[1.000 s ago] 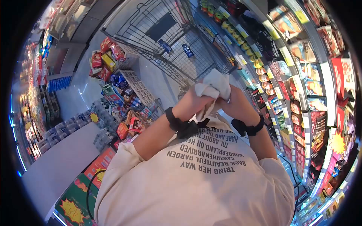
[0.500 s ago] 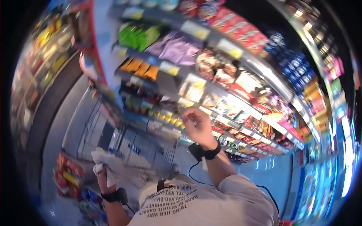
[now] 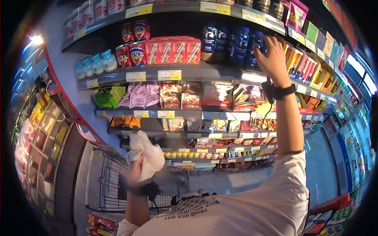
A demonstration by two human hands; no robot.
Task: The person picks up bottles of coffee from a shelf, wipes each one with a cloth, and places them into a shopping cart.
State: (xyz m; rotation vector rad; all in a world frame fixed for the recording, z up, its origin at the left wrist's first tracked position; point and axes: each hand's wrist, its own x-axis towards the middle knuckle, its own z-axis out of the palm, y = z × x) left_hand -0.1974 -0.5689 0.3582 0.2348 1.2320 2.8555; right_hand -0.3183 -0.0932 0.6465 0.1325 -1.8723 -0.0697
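Blue can (image 3: 251, 56) on shelf (image 3: 220, 73) reached by right hand (image 3: 274, 63), fingers curved, hold cannot be confirmed; left hand (image 3: 135, 170) grips white cloth (image 3: 150, 158)

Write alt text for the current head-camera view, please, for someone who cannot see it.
A person's right hand reaches up to blue containers on a shop shelf, while the left hand holds a white cloth near a shopping cart.
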